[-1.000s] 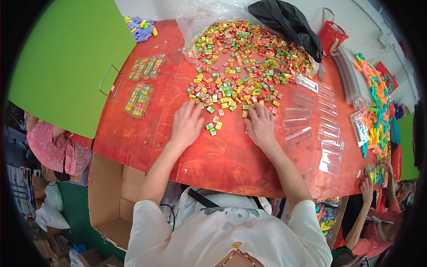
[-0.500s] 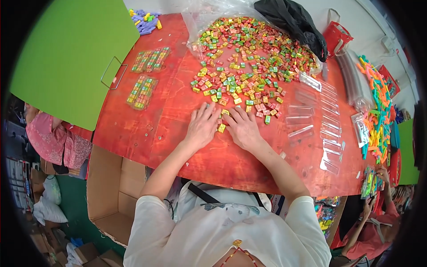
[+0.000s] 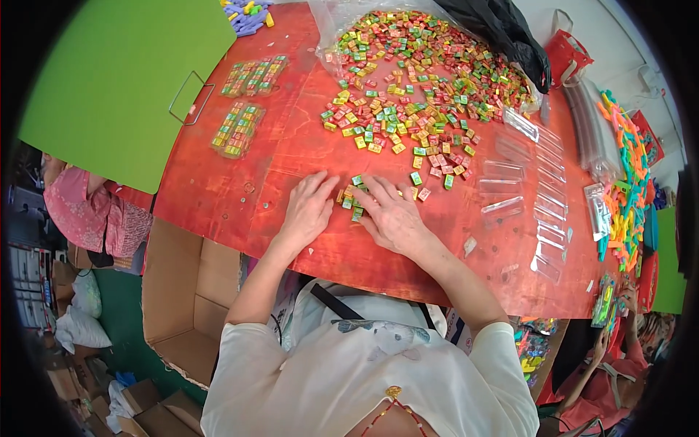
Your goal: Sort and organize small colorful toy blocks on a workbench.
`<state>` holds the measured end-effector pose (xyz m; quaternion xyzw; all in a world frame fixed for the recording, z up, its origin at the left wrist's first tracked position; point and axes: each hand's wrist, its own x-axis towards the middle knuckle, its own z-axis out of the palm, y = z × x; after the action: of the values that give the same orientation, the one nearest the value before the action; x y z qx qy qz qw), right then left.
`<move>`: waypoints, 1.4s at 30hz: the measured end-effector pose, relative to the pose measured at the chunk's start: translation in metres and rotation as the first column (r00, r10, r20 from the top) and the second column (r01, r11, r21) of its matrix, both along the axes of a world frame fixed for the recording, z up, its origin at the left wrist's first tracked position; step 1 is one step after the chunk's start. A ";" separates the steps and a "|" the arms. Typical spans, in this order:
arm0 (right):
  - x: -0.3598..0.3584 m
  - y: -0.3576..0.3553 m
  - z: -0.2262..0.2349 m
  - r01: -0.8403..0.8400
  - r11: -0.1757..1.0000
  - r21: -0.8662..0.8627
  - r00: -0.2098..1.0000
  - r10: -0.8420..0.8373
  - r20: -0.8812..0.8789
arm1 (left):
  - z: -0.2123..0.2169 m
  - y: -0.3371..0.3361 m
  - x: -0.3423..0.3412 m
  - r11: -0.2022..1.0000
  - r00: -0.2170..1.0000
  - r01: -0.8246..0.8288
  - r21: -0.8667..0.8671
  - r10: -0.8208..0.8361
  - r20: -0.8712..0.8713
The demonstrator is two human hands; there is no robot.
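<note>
Both hands [image 3: 306,211] [image 3: 394,220] flank small blocks [image 3: 348,198] (mostly bare tabletop [image 3: 349,251] toward near edge [image 3: 364,285]).

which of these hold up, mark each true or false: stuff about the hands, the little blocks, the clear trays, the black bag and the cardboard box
1. A small cluster of blocks lies between the left hand and the right hand. True.
2. The clear plastic trays lie to the left of the left hand. False: they lie to the right of the right hand.
3. The open cardboard box stands below the table's near edge, on the person's left. True.
4. The black bag lies at the table's near edge. False: it lies on the far side, by the large pile of blocks.
</note>
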<state>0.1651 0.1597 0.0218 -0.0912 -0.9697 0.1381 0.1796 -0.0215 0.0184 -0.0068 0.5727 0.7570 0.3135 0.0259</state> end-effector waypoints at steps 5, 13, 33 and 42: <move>0.007 0.007 -0.014 -0.039 0.999 0.025 0.998 0.037 0.057 | 0.011 -0.013 0.009 0.987 0.997 0.036 -0.155 -0.045 -0.056; 0.021 0.012 -0.007 0.020 1.000 0.013 1.000 -0.020 0.007 | 0.021 -0.023 -0.011 0.979 0.987 -0.087 -0.185 0.060 -0.146; 0.016 -0.021 -0.006 -0.048 0.997 -0.059 0.999 0.049 0.015 | 0.018 -0.023 0.028 0.957 0.958 0.246 -0.156 -0.264 -0.110; 0.072 -0.030 0.000 0.011 0.998 -0.055 0.996 -0.006 0.087 | 0.020 -0.039 0.043 0.977 0.977 0.168 -0.131 -0.183 -0.113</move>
<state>0.2375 0.1293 0.0221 -0.1061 -0.9720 0.1601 0.1352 0.0210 -0.0208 0.0137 0.6531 0.7211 0.2274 0.0411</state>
